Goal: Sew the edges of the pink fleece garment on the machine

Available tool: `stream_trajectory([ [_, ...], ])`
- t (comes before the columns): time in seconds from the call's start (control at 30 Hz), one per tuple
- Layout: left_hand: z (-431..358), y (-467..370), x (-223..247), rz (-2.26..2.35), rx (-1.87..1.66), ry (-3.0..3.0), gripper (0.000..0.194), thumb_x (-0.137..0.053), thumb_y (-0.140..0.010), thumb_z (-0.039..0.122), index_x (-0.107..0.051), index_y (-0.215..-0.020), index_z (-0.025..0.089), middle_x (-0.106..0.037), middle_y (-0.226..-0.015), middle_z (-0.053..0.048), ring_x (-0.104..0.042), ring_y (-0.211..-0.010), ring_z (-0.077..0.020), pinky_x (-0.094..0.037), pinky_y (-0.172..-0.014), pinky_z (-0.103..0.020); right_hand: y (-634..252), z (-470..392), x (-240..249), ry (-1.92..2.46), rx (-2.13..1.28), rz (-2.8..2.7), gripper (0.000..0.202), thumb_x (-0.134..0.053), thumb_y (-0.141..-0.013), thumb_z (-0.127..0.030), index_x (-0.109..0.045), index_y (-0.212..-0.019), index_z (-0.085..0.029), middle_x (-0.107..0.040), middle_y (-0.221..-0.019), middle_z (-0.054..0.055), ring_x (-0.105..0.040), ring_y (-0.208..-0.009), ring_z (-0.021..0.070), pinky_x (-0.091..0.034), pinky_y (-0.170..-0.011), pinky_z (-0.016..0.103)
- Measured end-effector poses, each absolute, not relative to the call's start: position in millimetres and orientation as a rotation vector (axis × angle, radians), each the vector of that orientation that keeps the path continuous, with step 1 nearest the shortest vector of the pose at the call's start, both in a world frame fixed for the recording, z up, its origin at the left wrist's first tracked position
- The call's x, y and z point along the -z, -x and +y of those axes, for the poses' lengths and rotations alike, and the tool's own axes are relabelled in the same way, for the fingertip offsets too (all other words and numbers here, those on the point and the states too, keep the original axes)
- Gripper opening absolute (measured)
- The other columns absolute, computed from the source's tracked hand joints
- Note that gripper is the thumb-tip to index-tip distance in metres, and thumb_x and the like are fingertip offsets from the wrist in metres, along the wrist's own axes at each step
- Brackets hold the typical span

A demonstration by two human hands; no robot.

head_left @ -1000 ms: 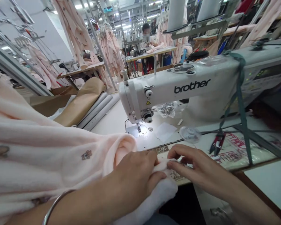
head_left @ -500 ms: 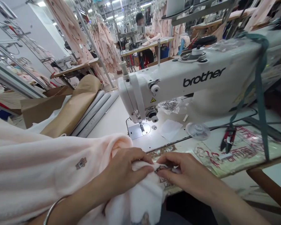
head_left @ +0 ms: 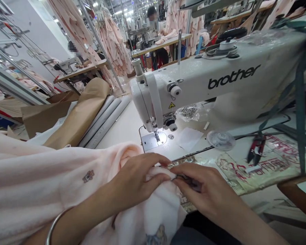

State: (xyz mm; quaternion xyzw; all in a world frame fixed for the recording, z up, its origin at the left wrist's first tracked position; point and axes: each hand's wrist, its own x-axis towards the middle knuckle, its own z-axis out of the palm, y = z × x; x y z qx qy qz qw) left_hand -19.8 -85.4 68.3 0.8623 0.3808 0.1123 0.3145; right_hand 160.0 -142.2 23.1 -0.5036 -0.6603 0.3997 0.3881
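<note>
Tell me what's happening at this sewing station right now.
A person sits at a white sewing machine. Both hands pinch the edge of a pale pink fleece garment in front of the needle: the left hand grips the fabric, the right hand holds a small piece against it. The fabric is not under the needle. Red snips lie on the table.

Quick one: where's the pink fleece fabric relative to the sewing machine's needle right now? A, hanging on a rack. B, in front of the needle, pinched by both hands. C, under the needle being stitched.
B: both the left hand and right hand pinch the pink fleece fabric at the table edge, short of the needle on the sewing machine.
</note>
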Motion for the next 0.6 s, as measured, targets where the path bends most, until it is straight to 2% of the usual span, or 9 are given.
stream_trajectory([
  [0.1, -77, 15, -72, 1.027, -0.151, -2.194, 0.018, -0.054, -0.086, 0.031, -0.066, -0.096, 0.023, -0.069, -0.092, 0.001, -0.061, -0.085, -0.0151, -0.042, -0.074, -0.024, -166, -136, -24, 1.312, -1.033, -1.697, 0.016, -0.049, -0.083, -0.016, -0.064, -0.086, -0.021, -0.063, -0.078, -0.002, -0.058, -0.073, 0.0124, -0.04, -0.063, 0.022],
  [0.27, -53, 5, -68, 1.163, -0.099, -2.044, 0.014, -0.056, -0.08, 0.031, -0.065, -0.078, 0.021, -0.067, -0.081, 0.002, -0.06, -0.081, -0.0168, -0.04, -0.066, -0.024, -176, -111, -22, 1.46, -1.082, -1.747, 0.012, -0.051, -0.083, -0.024, -0.059, -0.077, -0.019, -0.055, -0.06, -0.004, -0.052, -0.059, 0.0116, -0.035, -0.054, 0.022],
  [0.4, -27, 4, -53, 1.32, -0.094, -1.905, 0.021, -0.056, -0.075, 0.039, -0.064, -0.076, 0.019, -0.064, -0.072, 0.002, -0.057, -0.068, -0.0156, -0.036, -0.053, -0.023, -174, -73, -17, 1.526, -1.087, -1.787, 0.008, -0.051, -0.08, -0.022, -0.055, -0.075, -0.018, -0.061, -0.068, -0.001, -0.057, -0.064, 0.0127, -0.038, -0.056, 0.022],
  [0.47, -15, 6, -45, 1.406, -0.101, -1.845, 0.024, -0.056, -0.072, 0.04, -0.063, -0.071, 0.018, -0.061, -0.066, 0.001, -0.056, -0.063, -0.0156, -0.033, -0.049, -0.022, -169, -53, -14, 1.585, -1.016, -1.839, 0.007, -0.052, -0.075, -0.019, -0.055, -0.069, -0.018, -0.059, -0.064, 0.0, -0.054, -0.06, 0.0132, -0.036, -0.052, 0.022],
  [0.6, 4, 12, -28, 1.445, -0.19, -1.782, 0.019, -0.057, -0.068, 0.034, -0.06, -0.061, 0.017, -0.06, -0.062, 0.0, -0.055, -0.064, -0.0165, -0.033, -0.05, -0.023, -161, -28, -1, 1.621, -0.904, -1.866, 0.012, -0.051, -0.071, -0.016, -0.052, -0.059, -0.02, -0.055, -0.057, 0.001, -0.048, -0.051, 0.0129, -0.032, -0.048, 0.024],
])
